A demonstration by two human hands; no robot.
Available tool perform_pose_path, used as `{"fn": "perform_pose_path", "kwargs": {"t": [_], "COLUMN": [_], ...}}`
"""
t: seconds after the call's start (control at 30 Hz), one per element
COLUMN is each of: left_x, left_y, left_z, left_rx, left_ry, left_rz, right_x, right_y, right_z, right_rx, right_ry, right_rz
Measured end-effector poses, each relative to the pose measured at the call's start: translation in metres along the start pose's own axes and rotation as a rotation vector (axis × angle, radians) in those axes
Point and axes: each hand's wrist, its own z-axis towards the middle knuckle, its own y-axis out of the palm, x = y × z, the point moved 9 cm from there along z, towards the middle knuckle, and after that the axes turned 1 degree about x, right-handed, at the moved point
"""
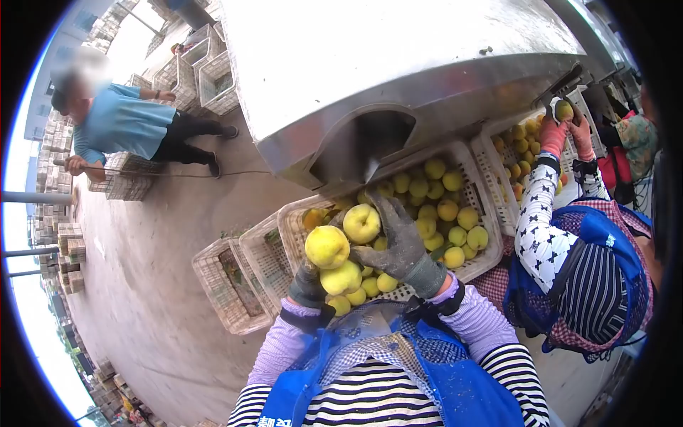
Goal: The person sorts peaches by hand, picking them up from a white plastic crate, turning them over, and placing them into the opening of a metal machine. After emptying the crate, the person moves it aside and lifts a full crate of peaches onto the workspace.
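Observation:
My left hand [307,285], in a grey glove, is closed around two large yellow fruits [327,246], one above the other. My right hand [400,248], also grey-gloved, grips another yellow fruit [361,223] with its fingers spread over it. Both hands hover over a white plastic crate [478,165] that is full of several yellow fruits. I wear a blue apron, purple sleeves and a striped shirt.
A big metal machine [398,64] with a dark chute opening looms over the crate. Empty crates [231,281] lie at the left. A co-worker's pink-gloved hand [553,135] holds a fruit at a second crate on the right. A person in blue [121,124] bends over stacked crates far left.

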Motion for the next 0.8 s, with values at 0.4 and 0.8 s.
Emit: {"fn": "perform_pose_path", "kwargs": {"t": [0.4, 0.8], "left_x": [0.027, -0.016], "left_y": [0.003, -0.104], "left_z": [0.014, 0.04], "left_rx": [0.099, 0.047], "left_ry": [0.049, 0.133], "left_rz": [0.085, 0.066], "right_x": [-0.014, 0.051], "right_y": [-0.008, 0.013], "right_z": [0.026, 0.072], "right_rx": [0.157, 0.325], "right_ry": [-0.118, -0.184], "right_rz": [-0.071, -0.645]}}
